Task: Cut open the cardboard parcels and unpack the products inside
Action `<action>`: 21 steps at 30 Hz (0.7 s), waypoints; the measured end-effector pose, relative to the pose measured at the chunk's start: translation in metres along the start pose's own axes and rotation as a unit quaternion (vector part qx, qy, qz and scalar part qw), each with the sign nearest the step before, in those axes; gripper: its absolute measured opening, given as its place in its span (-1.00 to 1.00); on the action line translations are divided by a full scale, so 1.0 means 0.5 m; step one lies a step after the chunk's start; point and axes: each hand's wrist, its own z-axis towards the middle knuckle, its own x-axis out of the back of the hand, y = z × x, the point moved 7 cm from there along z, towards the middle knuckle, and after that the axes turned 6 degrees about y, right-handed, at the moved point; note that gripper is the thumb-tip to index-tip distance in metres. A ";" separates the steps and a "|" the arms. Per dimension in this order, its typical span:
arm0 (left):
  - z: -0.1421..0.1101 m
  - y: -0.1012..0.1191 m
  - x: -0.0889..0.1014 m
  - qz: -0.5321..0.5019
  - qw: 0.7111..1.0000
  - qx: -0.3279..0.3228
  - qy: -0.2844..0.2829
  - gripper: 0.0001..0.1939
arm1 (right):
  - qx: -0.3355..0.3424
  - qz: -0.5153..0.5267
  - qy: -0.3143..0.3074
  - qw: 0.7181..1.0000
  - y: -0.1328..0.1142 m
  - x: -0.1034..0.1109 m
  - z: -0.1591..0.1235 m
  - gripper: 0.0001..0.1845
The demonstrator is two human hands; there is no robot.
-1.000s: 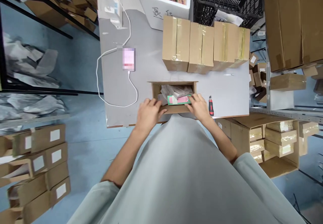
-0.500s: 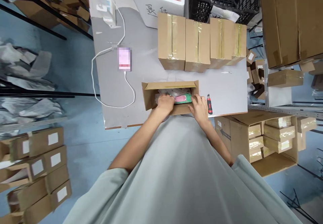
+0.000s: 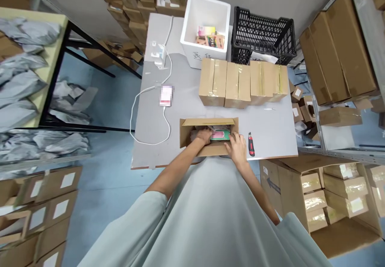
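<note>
Head view: one open box, near edge of counter, pink-and-green pack within. Left hand has moved inside, so handling has shifted to the contents, grip hidden; right hand, fingers bent at the right end, hold unclear; cutter lying to the right.

The left hand reaches in with its knuckles up and its fingers bent down (their tips hidden from view), the forearm slanting inward from the elbow. The right hand lies palm down, fingers slightly spread and curled, its forearm angling outward toward the sleeve.
</note>
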 end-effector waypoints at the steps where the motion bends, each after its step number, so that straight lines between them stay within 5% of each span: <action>1: -0.002 -0.006 -0.001 0.004 1.000 0.014 0.006 -0.14 | 0.002 -0.004 0.003 1.000 0.000 -0.002 0.002 -0.57; 15: -0.029 -0.029 0.032 0.001 0.999 0.036 0.040 -0.05 | 0.018 -0.014 0.031 0.999 -0.024 -0.004 0.019 -0.64; 21: -0.052 -0.004 0.046 0.006 0.996 0.055 0.074 -0.40 | 0.015 -0.029 0.044 0.999 -0.035 -0.004 0.013 -0.66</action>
